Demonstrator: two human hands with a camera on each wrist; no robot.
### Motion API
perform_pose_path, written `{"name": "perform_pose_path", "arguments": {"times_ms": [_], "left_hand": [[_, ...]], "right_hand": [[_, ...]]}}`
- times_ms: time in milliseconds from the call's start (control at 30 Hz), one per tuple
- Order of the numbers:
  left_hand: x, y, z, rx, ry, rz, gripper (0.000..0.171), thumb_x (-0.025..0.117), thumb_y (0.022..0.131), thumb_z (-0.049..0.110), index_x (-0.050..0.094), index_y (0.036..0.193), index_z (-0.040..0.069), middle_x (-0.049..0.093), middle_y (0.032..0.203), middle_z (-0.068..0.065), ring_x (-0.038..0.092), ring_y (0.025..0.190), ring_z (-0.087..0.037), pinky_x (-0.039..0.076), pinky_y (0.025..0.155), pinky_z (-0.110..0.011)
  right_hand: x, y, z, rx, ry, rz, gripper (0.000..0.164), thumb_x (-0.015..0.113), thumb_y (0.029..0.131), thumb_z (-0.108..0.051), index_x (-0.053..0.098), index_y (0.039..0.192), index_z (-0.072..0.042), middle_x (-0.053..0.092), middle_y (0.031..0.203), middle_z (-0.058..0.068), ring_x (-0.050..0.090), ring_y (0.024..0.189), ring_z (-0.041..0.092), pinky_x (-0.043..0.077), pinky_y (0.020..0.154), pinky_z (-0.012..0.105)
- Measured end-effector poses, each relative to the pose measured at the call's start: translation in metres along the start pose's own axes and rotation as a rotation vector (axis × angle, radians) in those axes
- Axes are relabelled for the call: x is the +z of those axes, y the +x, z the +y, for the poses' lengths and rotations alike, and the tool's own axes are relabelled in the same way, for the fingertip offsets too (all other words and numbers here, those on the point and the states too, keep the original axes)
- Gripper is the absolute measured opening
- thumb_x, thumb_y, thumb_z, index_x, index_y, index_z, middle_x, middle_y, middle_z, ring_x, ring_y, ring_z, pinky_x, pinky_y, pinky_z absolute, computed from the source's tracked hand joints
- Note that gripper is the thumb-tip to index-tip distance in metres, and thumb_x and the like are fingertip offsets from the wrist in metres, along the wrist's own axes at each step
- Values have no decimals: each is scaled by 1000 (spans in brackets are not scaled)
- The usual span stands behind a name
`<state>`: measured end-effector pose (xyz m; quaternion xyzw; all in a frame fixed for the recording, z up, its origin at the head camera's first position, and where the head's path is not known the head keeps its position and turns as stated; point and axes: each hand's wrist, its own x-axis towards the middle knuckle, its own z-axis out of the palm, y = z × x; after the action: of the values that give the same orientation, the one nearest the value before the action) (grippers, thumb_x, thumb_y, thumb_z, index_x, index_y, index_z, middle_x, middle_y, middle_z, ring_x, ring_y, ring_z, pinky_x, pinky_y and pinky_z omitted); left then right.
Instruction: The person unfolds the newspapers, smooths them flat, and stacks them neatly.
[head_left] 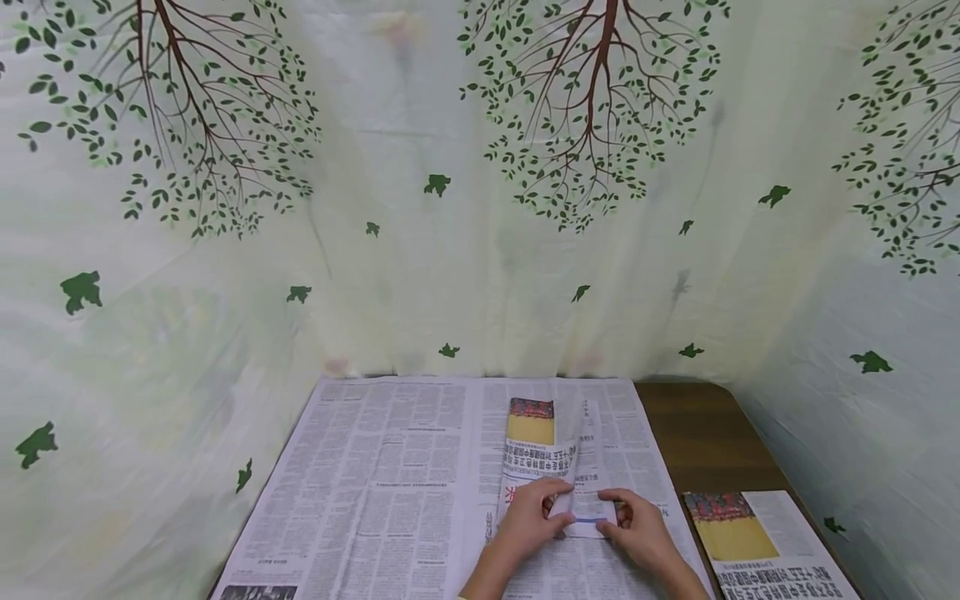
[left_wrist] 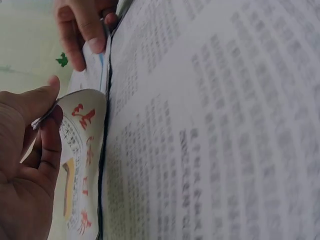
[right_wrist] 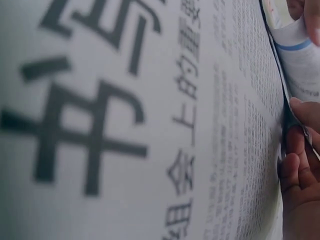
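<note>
A newspaper (head_left: pixel 530 454) with a red and yellow picture lies partly folded, its near end between both hands. My left hand (head_left: pixel 527 518) pinches a raised flap of it between thumb and fingers. In the left wrist view, that left hand (left_wrist: pixel 30 145) lifts the flap into a curve with red characters on its face. My right hand (head_left: pixel 640 529) grips the paper's near right corner. The right wrist view has the right hand (right_wrist: pixel 302 170) with its thumb over the edge and fingers beneath. Part of the inner layers is hidden under the flap.
Spread newspaper sheets (head_left: pixel 397 467) cover most of the table. Another folded newspaper (head_left: pixel 772 542) lies at the right on the bare dark wood tabletop (head_left: pixel 693 433). A pale curtain (head_left: pixel 450 275) printed with trees and leaves hangs behind and at both sides.
</note>
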<state>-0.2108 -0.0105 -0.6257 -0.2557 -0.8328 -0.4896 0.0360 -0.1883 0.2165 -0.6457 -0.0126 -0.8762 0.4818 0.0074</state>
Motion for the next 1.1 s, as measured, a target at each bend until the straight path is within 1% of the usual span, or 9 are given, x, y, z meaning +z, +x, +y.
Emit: {"name": "perform_pose_path", "arguments": {"times_ms": [67,233,333,400,567,700,933,1000,1100], "left_hand": [[-5,-1,0,-31,-38,9,44,88,79,8,75,121,5,75,118,-6,51,66,-2,43,59,-13],[-16,-3,-5,-96,-96,32,46,91,76,13,77,119,8,75,118,-5,57,69,-6,48,61,-15],[-22,-5,-9,-122,-126,41,48,92,74,16,77,119,9,75,116,-5,59,71,-5,50,63,-16],[-25,-7,-13,-122,-146,51,49,93,73,15,76,118,7,75,115,-6,59,71,-5,52,63,-17],[-33,-12,-24,-127,-146,66,51,93,72,18,75,119,7,76,110,-7,59,70,-4,52,63,-18],[-41,-15,-29,-164,-135,54,56,93,72,20,74,124,9,73,107,-5,57,70,-3,50,62,-17],[-57,-23,-33,-219,-108,39,65,92,75,21,67,135,10,67,133,-8,58,71,-5,51,62,-18],[-61,-25,-35,-223,-98,40,67,92,75,21,66,136,9,65,137,-9,58,72,-5,51,62,-19],[-67,-28,-39,-208,-98,50,68,92,75,21,65,136,8,63,140,-12,58,71,-4,52,62,-19]], "right_hand": [[-2,0,0,15,2,-8,46,89,76,-8,73,119,-11,52,68,-3,43,55,6,37,52,21],[-4,-1,1,37,1,-18,47,89,77,-8,73,121,-11,51,67,-3,43,56,7,37,52,21],[-5,-2,3,45,-2,-9,47,89,77,-9,73,121,-12,51,67,-3,43,56,7,37,53,21],[-6,-4,4,46,2,-4,47,89,76,-9,73,120,-12,52,67,-3,43,56,7,37,53,21],[-10,-5,6,38,12,-2,48,89,76,-7,72,120,-10,53,67,-1,43,55,7,37,53,21],[-12,-6,7,37,9,-10,49,89,76,-8,71,122,-10,53,66,-1,43,54,7,37,52,21],[-15,-7,10,37,1,-2,52,89,76,-7,70,125,-10,53,67,-1,43,55,7,38,53,21],[-16,-7,11,37,6,-3,52,89,76,-7,70,125,-10,52,67,-1,43,55,8,37,54,22],[-17,-7,13,40,6,-7,52,89,77,-7,70,125,-10,52,67,-1,43,55,8,38,54,22]]}}
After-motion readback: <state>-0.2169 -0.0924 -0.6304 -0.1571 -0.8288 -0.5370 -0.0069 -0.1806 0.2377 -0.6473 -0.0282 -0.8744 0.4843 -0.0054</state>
